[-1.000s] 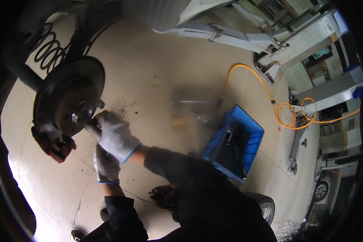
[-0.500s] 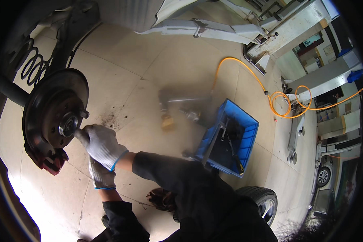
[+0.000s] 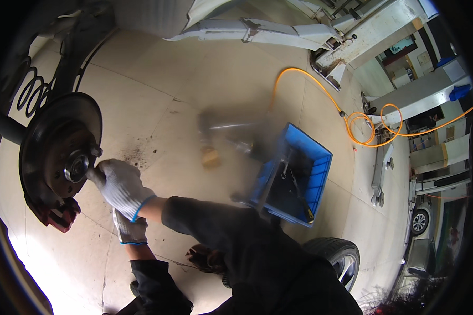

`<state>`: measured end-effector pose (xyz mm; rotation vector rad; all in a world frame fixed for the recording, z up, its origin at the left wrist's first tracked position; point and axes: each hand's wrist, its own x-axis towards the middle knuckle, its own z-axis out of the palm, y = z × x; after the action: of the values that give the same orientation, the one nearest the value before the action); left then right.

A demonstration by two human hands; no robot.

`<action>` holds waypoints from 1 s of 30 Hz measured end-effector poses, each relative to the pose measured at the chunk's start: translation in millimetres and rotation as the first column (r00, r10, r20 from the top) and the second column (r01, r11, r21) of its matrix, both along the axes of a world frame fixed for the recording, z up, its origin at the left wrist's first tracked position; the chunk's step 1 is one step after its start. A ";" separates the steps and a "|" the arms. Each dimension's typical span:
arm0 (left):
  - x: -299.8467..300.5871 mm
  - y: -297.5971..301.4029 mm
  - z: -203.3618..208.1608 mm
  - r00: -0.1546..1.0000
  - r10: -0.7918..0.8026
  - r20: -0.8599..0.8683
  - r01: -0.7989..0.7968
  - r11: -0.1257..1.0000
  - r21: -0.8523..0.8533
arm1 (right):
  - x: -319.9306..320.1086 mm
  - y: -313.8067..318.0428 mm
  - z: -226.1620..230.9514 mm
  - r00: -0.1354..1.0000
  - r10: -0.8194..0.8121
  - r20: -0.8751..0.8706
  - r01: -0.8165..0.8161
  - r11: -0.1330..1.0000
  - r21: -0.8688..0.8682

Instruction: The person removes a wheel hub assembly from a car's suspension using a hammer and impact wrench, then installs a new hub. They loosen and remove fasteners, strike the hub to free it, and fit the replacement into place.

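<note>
A brake disc (image 3: 34, 136) with a central hub (image 3: 77, 167) hangs at the left, a dark red caliper (image 3: 63, 216) at its lower edge. My right hand (image 3: 122, 185), in a white knit glove with a blue cuff, reaches the hub's right side. Its fingers are closed near the hub face; whatever lies in them cannot be made out. One stud (image 3: 96, 151) sticks out just above those fingers. Just below is my left hand (image 3: 130, 230), gloved likewise, with its fingers hidden behind the right hand.
A blue crate (image 3: 320, 178) with tools stands on the floor at centre right, beside a blurred air tool (image 3: 210, 126) on an orange hose (image 3: 312, 79). A wheel (image 3: 347, 262) lies lower right. Brown gloves or rags (image 3: 207, 259) lie near my arms. Lift arms (image 3: 220, 30) cross the top.
The whole scene has shifted slightly left in the view. Both hands keep about the same place relative to the hub.
</note>
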<state>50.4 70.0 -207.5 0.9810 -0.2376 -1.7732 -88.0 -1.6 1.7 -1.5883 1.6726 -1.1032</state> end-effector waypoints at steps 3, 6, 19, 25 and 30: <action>-13.2 -7.9 10.3 0.983 -0.121 0.141 0.113 0.992 0.062 | -13.3 -6.9 -0.1 0.966 0.056 0.250 -0.130 0.949 0.288; -49.4 -12.8 42.4 0.996 0.074 0.046 -0.083 0.969 0.232 | -57.9 -0.6 4.4 0.996 0.085 0.036 -0.092 0.962 0.258; -161.7 192.2 32.8 -0.536 -0.030 0.844 0.841 -0.112 0.530 | -493.9 206.5 -21.7 0.321 -0.611 -0.724 0.908 0.417 0.050; -116.4 89.7 8.6 -0.592 0.149 0.792 0.737 0.497 0.458 | -501.3 269.9 -46.5 0.205 -0.514 -0.833 0.948 0.315 0.039; -103.2 -7.5 51.4 -0.261 -0.104 0.960 0.760 0.591 0.270 | -420.5 259.0 -32.1 0.372 -0.557 -0.742 0.772 0.630 -0.087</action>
<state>-52.8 62.5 -156.1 1.7876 -2.3096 -0.9479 -508.5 257.4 -30.4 -1.1683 3.0783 -0.4622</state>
